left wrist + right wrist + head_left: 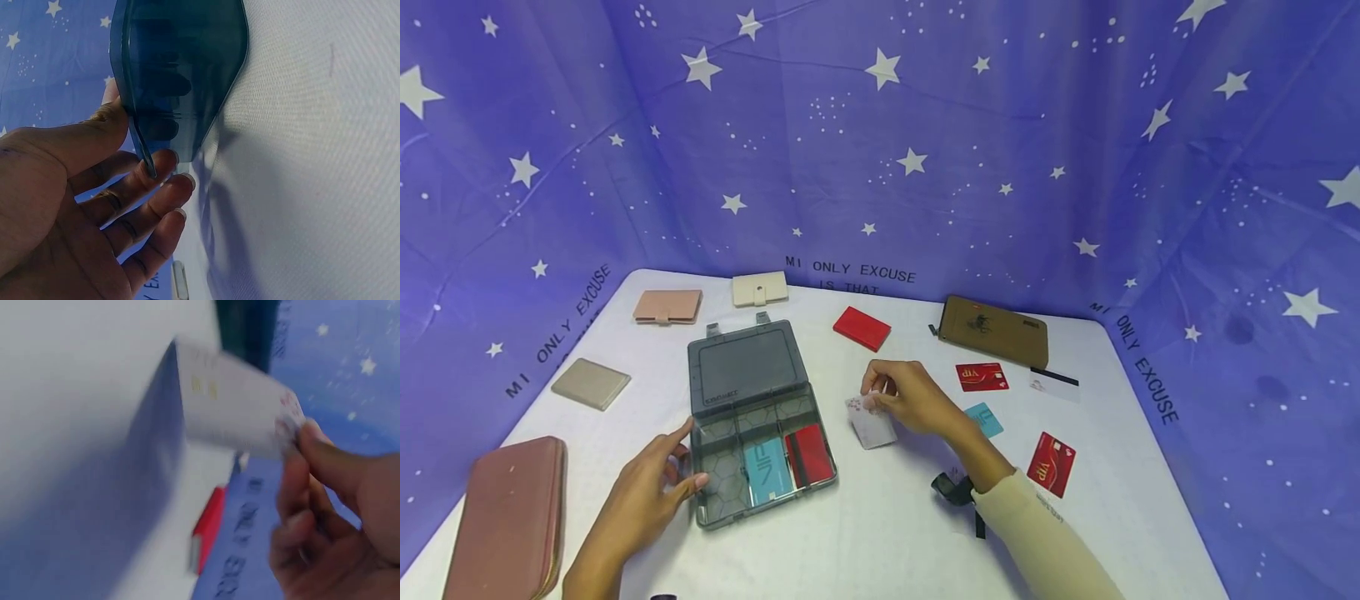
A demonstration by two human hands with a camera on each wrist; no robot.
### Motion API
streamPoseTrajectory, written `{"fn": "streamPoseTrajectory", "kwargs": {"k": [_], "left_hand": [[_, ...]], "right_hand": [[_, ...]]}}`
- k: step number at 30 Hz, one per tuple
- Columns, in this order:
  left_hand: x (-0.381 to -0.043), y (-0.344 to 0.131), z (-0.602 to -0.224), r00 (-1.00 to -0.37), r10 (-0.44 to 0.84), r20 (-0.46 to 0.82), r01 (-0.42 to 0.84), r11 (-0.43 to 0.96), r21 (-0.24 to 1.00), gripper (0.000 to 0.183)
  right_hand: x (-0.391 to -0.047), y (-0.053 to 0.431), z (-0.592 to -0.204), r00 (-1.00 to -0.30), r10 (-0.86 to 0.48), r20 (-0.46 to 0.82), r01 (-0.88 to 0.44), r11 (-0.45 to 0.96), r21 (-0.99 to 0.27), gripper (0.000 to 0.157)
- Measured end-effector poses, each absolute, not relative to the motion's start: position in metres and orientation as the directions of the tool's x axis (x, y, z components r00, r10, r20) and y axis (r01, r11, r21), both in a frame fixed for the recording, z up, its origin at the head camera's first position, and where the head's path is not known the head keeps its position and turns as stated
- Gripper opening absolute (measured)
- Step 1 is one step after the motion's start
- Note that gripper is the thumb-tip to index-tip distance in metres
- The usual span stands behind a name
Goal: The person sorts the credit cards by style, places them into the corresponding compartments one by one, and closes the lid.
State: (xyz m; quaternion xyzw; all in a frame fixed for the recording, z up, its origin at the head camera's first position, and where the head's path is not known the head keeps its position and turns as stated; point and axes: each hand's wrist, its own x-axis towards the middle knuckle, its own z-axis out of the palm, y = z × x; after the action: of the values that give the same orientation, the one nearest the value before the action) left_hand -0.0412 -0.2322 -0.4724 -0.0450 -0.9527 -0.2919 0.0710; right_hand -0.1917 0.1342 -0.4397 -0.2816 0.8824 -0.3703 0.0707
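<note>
A grey translucent plastic organizer box [748, 333] lies with its lid raised back. My left hand [643, 496] grips its left wall, thumb over the rim; the wall shows between thumb and fingers in the left wrist view, where the hand [94, 181] comes in from the left. A blue VIP card [767, 471] and a red card with a dark stripe [816, 450] lie in its front compartments. My right hand [913, 400] pinches a white card [872, 423] by one end, right of the box. In the right wrist view that white card [231, 400] is tilted, its far corner close to the tabletop.
Red VIP cards [982, 377], a blue card [983, 419] partly behind the forearm and a white striped card [1054, 383] lie at right, near a brown zip wallet [992, 329]. A red holder [862, 328] sits behind; pink [667, 306], cream, beige and brown wallets [508, 517] stand leftward.
</note>
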Motion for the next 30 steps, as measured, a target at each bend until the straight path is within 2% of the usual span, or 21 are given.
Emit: {"fn": "streamPoseTrajectory", "kwargs": {"k": [4,7,16,21,30], "left_hand": [[-0.042,-0.232,-0.472,-0.985,0.041,0.167,0.127,0.827,0.548,0.08],[-0.042,-0.233,-0.472,-0.986,0.041,0.163,0.125,0.827,0.548,0.08],[-0.042,-0.234,-0.474,-0.985,0.038,0.169,0.128,0.816,0.563,0.079],[-0.043,-0.234,-0.475,-0.988,0.033,0.148,0.113,0.812,0.573,0.079],[-0.042,-0.235,-0.473,-0.991,0.041,0.131,0.109,0.821,0.561,0.079]], "right_hand": [[-0.179,0.11,-0.426,-0.845,-0.483,0.23,-0.477,0.488,-0.73,0.017],[-0.17,0.09,-0.42,-0.848,-0.443,0.291,-0.48,0.411,-0.775,0.016],[-0.144,0.023,-0.424,-0.795,-0.524,0.305,-0.492,0.264,-0.829,0.008],[-0.136,-0.009,-0.433,-0.789,-0.552,0.271,-0.47,0.257,-0.845,0.007],[-0.134,-0.039,-0.445,-0.768,-0.551,0.327,-0.568,0.35,-0.745,0.007]]}}
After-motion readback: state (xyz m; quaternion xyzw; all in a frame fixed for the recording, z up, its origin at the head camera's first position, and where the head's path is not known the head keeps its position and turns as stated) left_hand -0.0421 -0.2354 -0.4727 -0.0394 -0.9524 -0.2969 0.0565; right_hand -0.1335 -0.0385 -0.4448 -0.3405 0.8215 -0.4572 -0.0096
